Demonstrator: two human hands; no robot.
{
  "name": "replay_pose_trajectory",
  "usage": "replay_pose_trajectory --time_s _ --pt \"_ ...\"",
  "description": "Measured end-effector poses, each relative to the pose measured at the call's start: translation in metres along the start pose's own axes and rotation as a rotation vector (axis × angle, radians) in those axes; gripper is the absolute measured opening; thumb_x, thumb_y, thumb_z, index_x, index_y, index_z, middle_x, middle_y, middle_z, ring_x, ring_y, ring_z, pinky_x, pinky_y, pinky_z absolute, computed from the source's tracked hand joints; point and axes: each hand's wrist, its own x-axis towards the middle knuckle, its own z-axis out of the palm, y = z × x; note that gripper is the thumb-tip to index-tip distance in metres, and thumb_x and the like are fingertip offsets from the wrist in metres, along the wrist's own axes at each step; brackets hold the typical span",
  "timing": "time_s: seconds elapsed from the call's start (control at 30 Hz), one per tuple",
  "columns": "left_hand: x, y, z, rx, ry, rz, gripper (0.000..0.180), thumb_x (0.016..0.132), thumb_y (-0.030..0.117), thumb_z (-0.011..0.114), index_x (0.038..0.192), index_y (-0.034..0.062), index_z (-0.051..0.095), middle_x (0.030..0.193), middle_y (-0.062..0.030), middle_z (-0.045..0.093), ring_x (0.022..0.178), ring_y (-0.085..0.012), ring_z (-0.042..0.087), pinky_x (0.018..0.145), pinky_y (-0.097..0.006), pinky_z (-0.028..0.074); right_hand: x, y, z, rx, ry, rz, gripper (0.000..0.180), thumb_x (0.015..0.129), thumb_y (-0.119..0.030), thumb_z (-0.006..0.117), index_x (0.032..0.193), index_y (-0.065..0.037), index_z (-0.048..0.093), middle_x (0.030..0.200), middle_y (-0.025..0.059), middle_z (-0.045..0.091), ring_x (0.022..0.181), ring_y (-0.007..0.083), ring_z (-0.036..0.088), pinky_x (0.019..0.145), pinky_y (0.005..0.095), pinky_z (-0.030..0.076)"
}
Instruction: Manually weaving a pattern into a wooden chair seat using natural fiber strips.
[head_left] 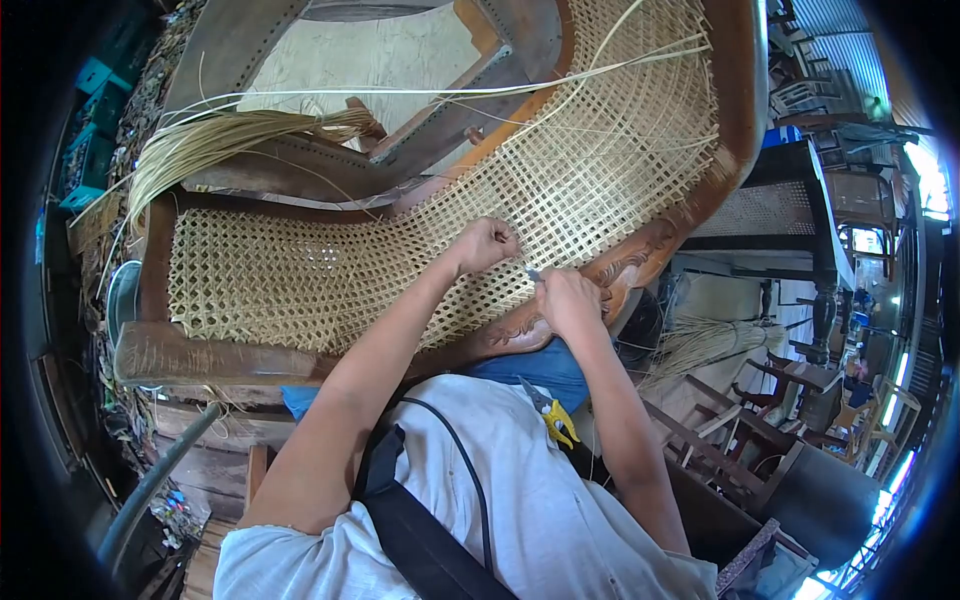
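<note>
A woven cane panel [600, 150] fills a brown carved wooden furniture frame [225, 358] that lies across in front of me. My left hand [486, 246] is closed in a pinch on the weave near its middle; whatever is between the fingertips is too small to make out. Just to its right, my right hand [570, 302] grips a small tool [534, 275] with a short grey tip, pointing at the weave close to the frame's near edge. The rest of that tool is hidden in the fist. Long loose cane strands [400, 92] lie over the far part of the frame.
A bundle of cane strands [190, 160] rests at the frame's far left. Yellow-handled pruning shears [560, 424] sit at my waist. To the right lie more cane [710, 345] and several wooden chair frames; a dark caned piece [750, 210] stands behind. A metal pipe [160, 480] slants at left.
</note>
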Motion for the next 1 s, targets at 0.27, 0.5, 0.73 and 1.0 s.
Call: replay_pose_trajectory --time_s 0.27,0.5,0.73,1.0 --pt "0.003 -0.004 -0.007 -0.109 -0.011 -0.034 0.012 0.077 0.008 0.071 0.073 0.0005 0.062 0.070 -0.0062 0.065 0.064 -0.0101 0.059 0.058 -0.026 0.049 0.023 -0.013 0.002 -0.095 -0.004 -0.005 0.020 0.083 -0.011 0.052 0.084 0.001 0.068 0.085 0.0246 0.068 0.085 0.0389 0.068 0.079 0.0470 0.053" --pt "0.003 -0.005 -0.009 -0.170 0.028 -0.046 0.011 0.078 0.002 0.069 0.073 0.0009 0.059 0.067 -0.0058 0.064 0.063 -0.0098 0.060 0.055 -0.024 0.048 0.023 -0.003 -0.001 0.097 -0.026 0.062 0.021 0.085 -0.019 0.060 0.093 -0.003 0.071 0.094 0.0254 0.068 0.092 0.0396 0.066 0.085 0.0478 0.051" --pt "0.008 -0.003 -0.011 -0.034 -0.042 0.003 0.006 0.078 0.005 0.068 0.075 0.0000 0.066 0.073 -0.0062 0.066 0.068 -0.0116 0.063 0.061 -0.027 0.051 0.033 0.007 -0.005 0.173 -0.128 0.114 0.021 0.083 -0.020 0.060 0.095 -0.009 0.074 0.097 0.0213 0.069 0.097 0.0371 0.065 0.087 0.0470 0.050" --pt "0.006 -0.006 -0.001 0.069 -0.126 0.020 0.011 0.081 0.013 0.068 0.088 0.0069 0.075 0.084 -0.0084 0.073 0.078 -0.0150 0.068 0.074 -0.030 0.054 0.029 0.002 -0.009 0.191 -0.163 0.136 0.020 0.082 -0.020 0.060 0.089 -0.006 0.073 0.093 0.0228 0.069 0.094 0.0389 0.065 0.085 0.0475 0.051"
